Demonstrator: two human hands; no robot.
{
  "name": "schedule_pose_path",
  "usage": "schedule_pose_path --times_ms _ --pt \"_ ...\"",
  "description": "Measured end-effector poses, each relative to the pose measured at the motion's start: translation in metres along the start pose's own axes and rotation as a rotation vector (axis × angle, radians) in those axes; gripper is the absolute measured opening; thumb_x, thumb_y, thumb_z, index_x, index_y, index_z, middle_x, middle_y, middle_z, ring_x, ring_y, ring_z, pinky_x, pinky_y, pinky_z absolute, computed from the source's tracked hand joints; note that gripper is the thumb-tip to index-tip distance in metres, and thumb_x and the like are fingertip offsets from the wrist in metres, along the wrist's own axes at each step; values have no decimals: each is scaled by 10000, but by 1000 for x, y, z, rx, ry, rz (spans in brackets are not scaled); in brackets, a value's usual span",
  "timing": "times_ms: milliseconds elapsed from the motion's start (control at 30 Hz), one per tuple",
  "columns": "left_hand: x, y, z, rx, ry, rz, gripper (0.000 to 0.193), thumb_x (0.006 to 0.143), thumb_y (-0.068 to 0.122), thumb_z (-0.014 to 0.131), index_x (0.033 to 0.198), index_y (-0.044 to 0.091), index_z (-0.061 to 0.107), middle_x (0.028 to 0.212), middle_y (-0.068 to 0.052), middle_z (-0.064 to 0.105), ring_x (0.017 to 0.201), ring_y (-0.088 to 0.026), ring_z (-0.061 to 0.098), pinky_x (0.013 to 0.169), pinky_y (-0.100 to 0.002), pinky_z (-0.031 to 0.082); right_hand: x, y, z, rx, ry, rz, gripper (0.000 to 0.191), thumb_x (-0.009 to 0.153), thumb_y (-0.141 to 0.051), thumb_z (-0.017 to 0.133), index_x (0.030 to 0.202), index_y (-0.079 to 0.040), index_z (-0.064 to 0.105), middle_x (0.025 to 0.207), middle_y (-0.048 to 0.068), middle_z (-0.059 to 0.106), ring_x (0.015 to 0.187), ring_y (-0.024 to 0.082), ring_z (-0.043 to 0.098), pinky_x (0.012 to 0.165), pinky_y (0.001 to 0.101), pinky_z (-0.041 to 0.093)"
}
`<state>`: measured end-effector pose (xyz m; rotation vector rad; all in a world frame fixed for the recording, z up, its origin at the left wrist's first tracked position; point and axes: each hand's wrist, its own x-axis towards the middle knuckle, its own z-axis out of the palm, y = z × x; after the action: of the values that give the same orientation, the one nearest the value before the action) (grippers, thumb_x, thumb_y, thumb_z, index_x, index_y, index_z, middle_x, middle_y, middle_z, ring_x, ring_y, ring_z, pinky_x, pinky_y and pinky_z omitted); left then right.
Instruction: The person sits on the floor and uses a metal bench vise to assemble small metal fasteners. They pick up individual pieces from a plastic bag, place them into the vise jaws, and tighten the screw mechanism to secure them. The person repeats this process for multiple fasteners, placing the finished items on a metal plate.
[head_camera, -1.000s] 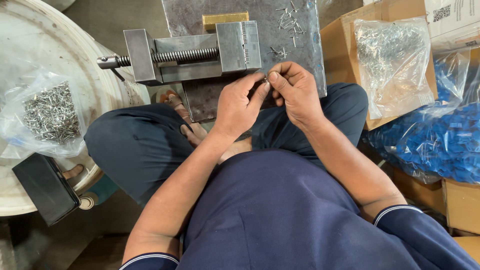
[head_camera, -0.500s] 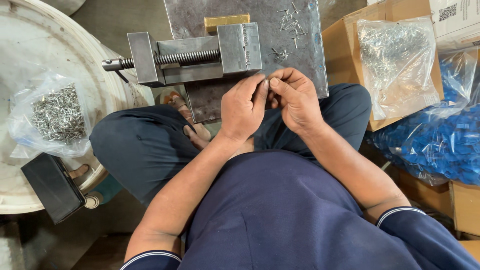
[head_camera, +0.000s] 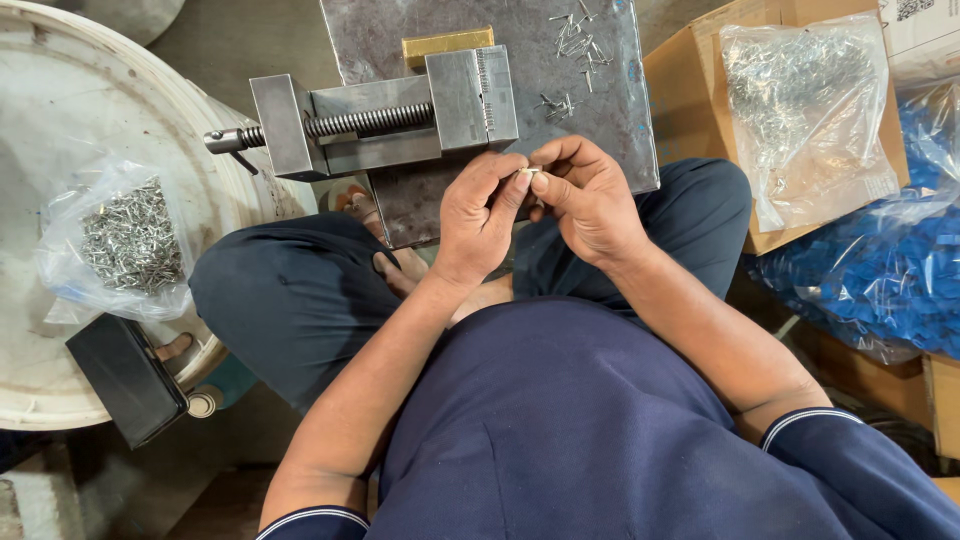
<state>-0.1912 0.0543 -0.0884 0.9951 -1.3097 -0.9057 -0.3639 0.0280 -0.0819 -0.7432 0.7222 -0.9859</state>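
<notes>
Left hand (head_camera: 480, 215) and right hand (head_camera: 590, 200) are pinching one small metal piece (head_camera: 527, 173) between meeting fingertips | piece is sitting just near of the vise (head_camera: 400, 125) | axis too small to tell

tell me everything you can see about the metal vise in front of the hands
The vise is a small grey steel machine vise lying on a scuffed metal plate. A threaded screw runs from an end block on the left to the sliding jaw block on the right, with a thin handle pin poking out at far left. A brass-coloured bar sits just behind it. The left hand is just in front of it; contact cannot be told.
</notes>
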Motion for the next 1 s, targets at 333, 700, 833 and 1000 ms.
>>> schedule_pose_path --times_ms 333,700,833,1000 --pt "-2 -16 -12 -491 -71 -511 228 1006 191 736 1180 46 759 917 5 690 778 -58 562 688 -234 468 -7 -3 11 -764 10 -403 160 992 61 733 1134 19 673 1089 92 707 944 108 677 821 251 569" --pt "-11 2 2 -985 31 -620 165 1018 187 713 1130 66 728 926 -22 668 766 -120 598 632 -300 496 -14 -6 28 -811 48 -566 132 982 66 741 1082 3 681 1137 91 640 953 115 659 800 247 567" --pt "-12 11 1 -1060 -13 -577 140 1036 181 705 1101 58 720 1070 -21 657 850 -129 613 653 -313 512 -19 -19 34 -942 -22 -678 161 962 63 772 1084 -7 693 1138 93 636 984 145 674 811 256 587" --pt "-6 11 -13 -1059 -130 -670 152 989 177 725 1100 73 732 1083 -34 669 817 -147 626 628 -314 528 -16 -29 37 -908 -66 -616 237 928 14 835 1084 -54 670 1099 65 640 931 125 686 787 255 590"
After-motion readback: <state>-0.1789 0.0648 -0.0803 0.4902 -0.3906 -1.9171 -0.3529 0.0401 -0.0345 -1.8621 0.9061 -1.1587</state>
